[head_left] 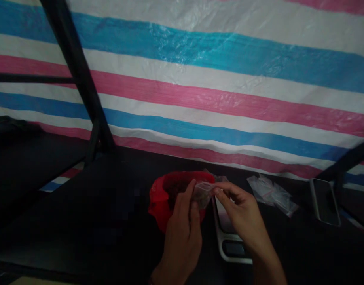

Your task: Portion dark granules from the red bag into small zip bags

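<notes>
Clear plastic, thin and slightly shiny: we see a small bag [202,196] held up between two hands, in front of the right side of a red bowl [157,194]. The right hand [243,208] pinches its upper right corner between thumb and fingertips. The left hand [182,231] has fingers and thumb closed about its left side. Something greyish seems to lie inside the bag already, so we judge it at least partly filled — whether its mouth is sealed, we cannot tell.

Dark contents [173,185] remain in the bowl, too dim for us to identify. Just to the right, partly under the right hand, sits a scale [225,215]; its display [234,248] gives us no readable figure, and the bag is in the hands, not on the plate. Farther right lie more clear bags [271,192] — apparently unused — and then a phone [325,202]. All this rests on a black tabletop [110,206], before a striped sheet [200,95].
</notes>
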Tool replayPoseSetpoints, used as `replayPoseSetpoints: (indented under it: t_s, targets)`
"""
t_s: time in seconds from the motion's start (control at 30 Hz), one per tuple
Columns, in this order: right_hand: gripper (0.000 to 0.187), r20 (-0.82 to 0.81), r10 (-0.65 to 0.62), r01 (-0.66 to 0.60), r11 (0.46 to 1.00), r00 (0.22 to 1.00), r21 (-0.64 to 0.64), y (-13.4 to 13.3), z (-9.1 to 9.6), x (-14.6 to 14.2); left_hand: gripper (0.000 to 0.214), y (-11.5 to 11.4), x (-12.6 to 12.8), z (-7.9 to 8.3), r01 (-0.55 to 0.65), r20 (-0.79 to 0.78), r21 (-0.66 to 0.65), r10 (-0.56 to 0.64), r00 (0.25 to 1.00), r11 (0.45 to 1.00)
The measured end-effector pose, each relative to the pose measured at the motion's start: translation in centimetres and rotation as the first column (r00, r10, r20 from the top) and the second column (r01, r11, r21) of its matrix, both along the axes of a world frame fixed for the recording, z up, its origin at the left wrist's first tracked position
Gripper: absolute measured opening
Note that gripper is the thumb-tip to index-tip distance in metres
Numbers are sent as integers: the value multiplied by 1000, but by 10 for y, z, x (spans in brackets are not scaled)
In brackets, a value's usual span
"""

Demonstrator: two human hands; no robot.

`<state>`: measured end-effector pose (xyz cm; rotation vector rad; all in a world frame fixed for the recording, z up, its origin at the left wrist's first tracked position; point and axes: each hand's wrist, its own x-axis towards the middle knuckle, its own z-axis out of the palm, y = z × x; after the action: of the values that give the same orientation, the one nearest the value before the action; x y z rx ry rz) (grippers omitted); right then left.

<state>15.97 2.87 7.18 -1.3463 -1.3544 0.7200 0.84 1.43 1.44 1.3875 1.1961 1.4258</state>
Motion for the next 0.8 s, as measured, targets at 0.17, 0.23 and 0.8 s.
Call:
replayPoseSetpoints:
  t_s: [0.17, 0.23, 0.8]
  targets:
    - [37, -68, -185, 183, 983, 980, -30, -16, 3, 46, 44, -3, 6, -5, -57, -137, 110, 71, 988, 992]
    - [40, -8, -231, 229, 968, 973, -102, -18, -6, 65, 41, -4, 9, -6, -73, -148, 123, 91, 985, 990]
    - [57, 237, -509, 533, 845, 828, -49, -11, -51, 118, 31, -2, 23, -14, -131, -183, 198, 168, 969, 971]
